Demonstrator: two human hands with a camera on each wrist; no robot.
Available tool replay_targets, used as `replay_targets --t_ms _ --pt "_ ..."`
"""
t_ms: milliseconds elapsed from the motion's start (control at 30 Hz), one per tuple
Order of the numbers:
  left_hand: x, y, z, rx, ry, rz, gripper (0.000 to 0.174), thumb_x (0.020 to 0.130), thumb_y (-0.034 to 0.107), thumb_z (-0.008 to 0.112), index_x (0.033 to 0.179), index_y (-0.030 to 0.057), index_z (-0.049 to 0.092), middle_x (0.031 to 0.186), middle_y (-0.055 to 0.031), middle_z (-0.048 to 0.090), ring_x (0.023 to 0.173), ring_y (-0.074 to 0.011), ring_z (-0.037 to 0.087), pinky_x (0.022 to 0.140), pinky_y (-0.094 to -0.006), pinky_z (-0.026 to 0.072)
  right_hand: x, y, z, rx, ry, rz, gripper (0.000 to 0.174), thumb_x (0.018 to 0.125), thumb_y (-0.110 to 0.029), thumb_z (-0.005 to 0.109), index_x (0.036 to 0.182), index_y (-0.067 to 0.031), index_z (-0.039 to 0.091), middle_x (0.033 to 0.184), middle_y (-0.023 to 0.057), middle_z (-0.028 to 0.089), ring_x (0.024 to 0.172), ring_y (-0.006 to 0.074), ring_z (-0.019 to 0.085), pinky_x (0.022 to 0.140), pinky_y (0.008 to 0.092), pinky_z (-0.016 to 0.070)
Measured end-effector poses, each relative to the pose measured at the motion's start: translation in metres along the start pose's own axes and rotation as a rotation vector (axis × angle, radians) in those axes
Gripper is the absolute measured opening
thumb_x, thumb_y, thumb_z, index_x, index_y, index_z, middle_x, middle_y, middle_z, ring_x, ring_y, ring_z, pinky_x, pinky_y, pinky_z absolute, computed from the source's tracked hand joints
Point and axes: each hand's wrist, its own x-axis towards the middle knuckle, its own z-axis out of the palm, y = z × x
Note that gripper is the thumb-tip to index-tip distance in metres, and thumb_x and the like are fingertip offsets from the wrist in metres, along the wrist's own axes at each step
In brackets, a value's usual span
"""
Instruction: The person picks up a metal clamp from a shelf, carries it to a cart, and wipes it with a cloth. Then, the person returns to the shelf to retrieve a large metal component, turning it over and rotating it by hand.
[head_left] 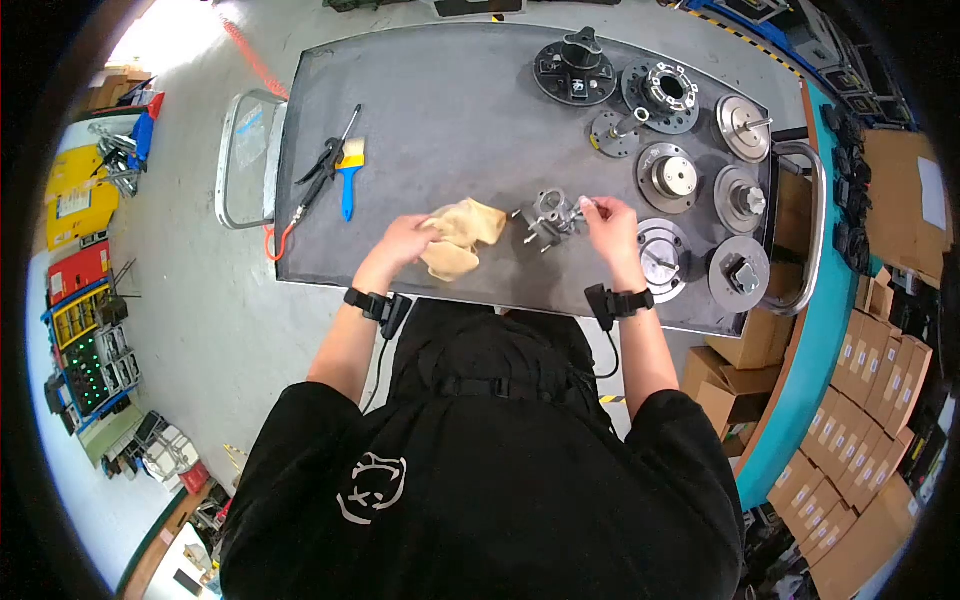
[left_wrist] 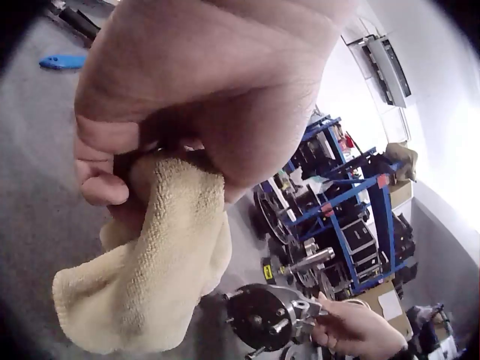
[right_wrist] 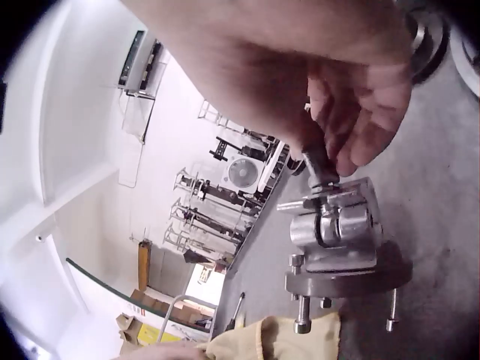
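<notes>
My left hand (head_left: pixel 405 240) grips a pale yellow cloth (head_left: pixel 462 228) over the near part of the metal tabletop. In the left wrist view the cloth (left_wrist: pixel 154 270) hangs in folds below the curled fingers (left_wrist: pixel 105 187). My right hand (head_left: pixel 612 228) pinches the end of a short stem on a silver metal fixture (head_left: pixel 550 212). The right wrist view shows this fixture (right_wrist: pixel 341 232) with a clamp-like body on a dark round flange (right_wrist: pixel 349 281), and several bolts sticking out beneath it. A gap separates cloth and fixture.
A blue-handled paintbrush (head_left: pixel 350 175), black-handled pliers (head_left: pixel 322 165) and an orange-hooked tool (head_left: pixel 290 225) lie on the left. Several round metal fixtures stand at the right, including a black one (head_left: pixel 575 75). Metal handles (head_left: pixel 805 230) flank the cart; cardboard boxes (head_left: pixel 765 335) sit beyond.
</notes>
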Motion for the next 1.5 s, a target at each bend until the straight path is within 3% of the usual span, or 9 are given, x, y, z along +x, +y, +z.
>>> replay_targets --t_ms 367,667,733,867,1033,1167,1267,1333,1500 --pt "-0.002 -0.006 -0.068 -0.107 0.001 0.049 0.031 0.082 0.02 0.062 0.105 0.0016 0.068 0.083 -0.004 0.067 0.067 -0.0111 0.061 0.052 -0.0273 0.0469 0.012 -0.011 -0.012 0.225 -0.058 0.391 0.029 0.089 -0.029 0.071 0.088 -0.0006 0.066 0.072 0.0019 0.062 0.066 0.0107 0.063 0.054 0.0224 0.0458" --pt "0.045 0.016 -0.003 0.004 -0.256 0.333 0.033 0.082 0.024 0.064 0.11 0.0053 0.066 0.085 -0.0098 0.069 0.071 -0.0177 0.064 0.063 -0.0345 0.0511 0.021 -0.029 -0.006 0.245 0.013 0.565 0.031 0.089 -0.029 0.071 0.098 -0.001 0.062 0.077 0.0026 0.063 0.071 0.0143 0.065 0.058 0.0247 0.0485" --pt "0.057 0.011 0.007 0.352 -0.273 0.432 0.033 0.082 0.025 0.066 0.109 0.0053 0.064 0.087 -0.0144 0.068 0.075 -0.0219 0.066 0.068 -0.0367 0.0516 0.024 -0.028 -0.004 0.344 -0.01 0.623 0.032 0.089 -0.03 0.071 0.098 -0.0013 0.061 0.081 0.004 0.064 0.076 0.0153 0.065 0.063 0.0259 0.0507" --pt "0.062 -0.021 0.01 0.23 -0.259 0.544 0.029 0.081 0.02 0.064 0.106 0.0054 0.063 0.084 -0.0133 0.067 0.072 -0.0228 0.067 0.065 -0.0364 0.052 0.022 -0.027 -0.004 0.344 -0.001 0.657 0.031 0.089 -0.031 0.071 0.097 -0.0019 0.061 0.081 0.0042 0.064 0.074 0.0146 0.062 0.066 0.027 0.0512" --pt "0.041 -0.014 -0.037 0.079 -0.447 0.165 0.036 0.081 0.015 0.062 0.116 0.0086 0.064 0.083 -0.0064 0.068 0.071 -0.0197 0.064 0.058 -0.0355 0.0517 0.012 -0.028 0.008 0.397 0.039 0.576 0.029 0.089 -0.03 0.071 0.092 -0.004 0.06 0.079 0.0026 0.062 0.074 0.0137 0.061 0.066 0.0274 0.0497" --pt "0.065 -0.007 -0.018 -0.095 -0.28 0.559 0.033 0.085 0.017 0.062 0.118 0.0092 0.064 0.09 -0.0084 0.07 0.08 -0.0244 0.065 0.071 -0.0392 0.0511 0.008 -0.033 0.014 0.363 0.102 0.577 0.028 0.09 -0.03 0.069 0.091 -0.0045 0.059 0.078 0.0027 0.061 0.072 0.0124 0.06 0.062 0.0263 0.0481" --pt "0.074 0.036 0.008 0.103 -0.305 0.53 0.037 0.086 0.019 0.066 0.121 0.0066 0.063 0.103 -0.0096 0.07 0.094 -0.0169 0.063 0.084 -0.0323 0.0493 0.009 -0.018 0.013 0.349 0.13 0.591 0.027 0.092 -0.03 0.067 0.088 -0.0048 0.057 0.076 0.0023 0.06 0.069 0.0111 0.058 0.059 0.0254 0.0466" --pt "0.091 0.036 0.049 -0.063 -0.307 0.718 0.036 0.088 0.025 0.061 0.121 0.0124 0.063 0.104 -0.0167 0.068 0.095 -0.0324 0.065 0.083 -0.0394 0.0496 0.006 -0.006 0.01 0.332 0.134 0.602 0.027 0.093 -0.03 0.066 0.086 -0.0052 0.056 0.075 0.0019 0.059 0.067 0.0105 0.057 0.057 0.0249 0.0456" --pt "0.086 0.058 0.095 -0.264 -0.373 0.551 0.051 0.09 0.019 0.062 0.139 0.012 0.049 0.118 -0.01 0.065 0.103 -0.017 0.06 0.089 -0.0306 0.0478 -0.005 0.023 0.008 0.557 0.162 0.669 0.029 0.095 -0.032 0.062 0.081 -0.0073 0.055 0.07 0.0007 0.055 0.06 0.0122 0.051 0.053 0.0244 0.0414"
